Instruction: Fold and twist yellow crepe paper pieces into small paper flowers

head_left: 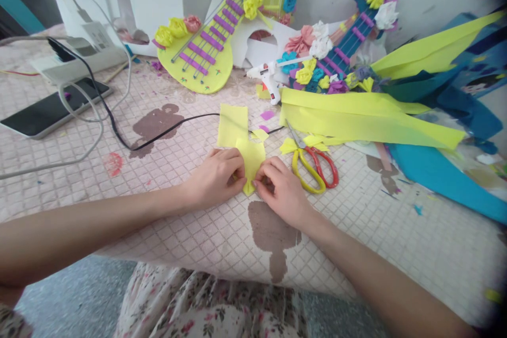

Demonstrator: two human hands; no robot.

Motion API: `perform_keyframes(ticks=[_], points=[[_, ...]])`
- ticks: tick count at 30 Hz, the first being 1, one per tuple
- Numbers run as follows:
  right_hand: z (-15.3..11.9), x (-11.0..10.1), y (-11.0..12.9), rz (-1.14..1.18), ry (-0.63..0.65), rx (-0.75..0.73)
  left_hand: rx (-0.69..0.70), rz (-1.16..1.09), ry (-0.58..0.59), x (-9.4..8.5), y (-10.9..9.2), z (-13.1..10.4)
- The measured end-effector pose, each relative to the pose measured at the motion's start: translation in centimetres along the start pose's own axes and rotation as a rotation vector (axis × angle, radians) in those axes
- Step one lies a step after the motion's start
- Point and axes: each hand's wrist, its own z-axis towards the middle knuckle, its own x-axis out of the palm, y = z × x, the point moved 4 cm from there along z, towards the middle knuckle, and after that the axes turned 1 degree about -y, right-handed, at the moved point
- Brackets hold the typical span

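Observation:
Between my hands lies a small piece of yellow crepe paper (pixel 252 159), its near end drawn to a narrow point. My left hand (pixel 224 177) pinches its left side near that point, and my right hand (pixel 279 185) pinches the right side; the fingertips almost meet. Just beyond sits another yellow paper rectangle (pixel 233 124), flat on the quilted cloth. Scissors (pixel 312 166) with one yellow and one red handle rest to the right of my right hand, blades pointing away. Small yellow scraps (pixel 289 145) lie by the blades.
A white glue gun (pixel 271 79) stands behind, near long yellow crepe strips (pixel 368 116) and blue paper (pixel 443 177). Flower-decorated paper guitars (pixel 216 58) lean at the back. A black cable (pixel 158 134) crosses the cloth; a phone (pixel 51 108) and power strip (pixel 83 55) are left.

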Motion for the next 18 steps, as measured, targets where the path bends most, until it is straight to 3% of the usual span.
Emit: perform_keyframes(ticks=[18], points=[[-0.05,-0.05,0.04,0.005,-0.014,-0.005,0.005,0.005,-0.006,0.05,-0.06,-0.01]])
